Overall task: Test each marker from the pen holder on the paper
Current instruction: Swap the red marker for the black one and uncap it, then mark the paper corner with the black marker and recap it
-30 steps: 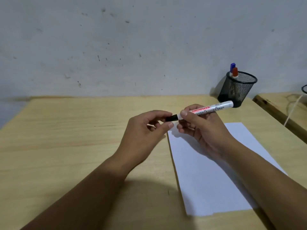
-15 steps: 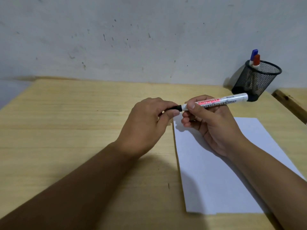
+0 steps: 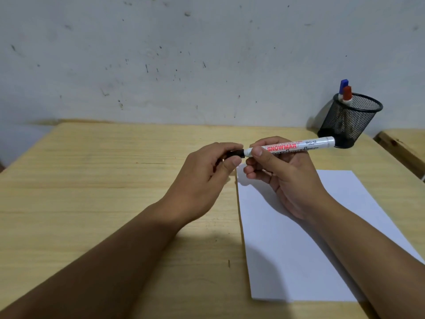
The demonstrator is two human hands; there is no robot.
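My right hand [image 3: 285, 180] grips a white board marker [image 3: 299, 146] with red lettering, held level above the top left corner of the white paper [image 3: 287, 261]. My left hand [image 3: 202, 180] pinches the marker's black cap [image 3: 236, 153] at its left end; the cap sits against the barrel. The black mesh pen holder [image 3: 351, 120] stands at the back right of the table, with a blue-capped marker [image 3: 343, 85] and a red-capped marker [image 3: 347, 93] sticking out of it.
The wooden table [image 3: 103, 180] runs up to a marked grey wall. A second wooden surface [image 3: 404, 146] starts at the far right edge, beside the pen holder.
My left hand has closed its fingers over the black cap. Both hands stay together above the paper's corner; the camera view has shifted a little.
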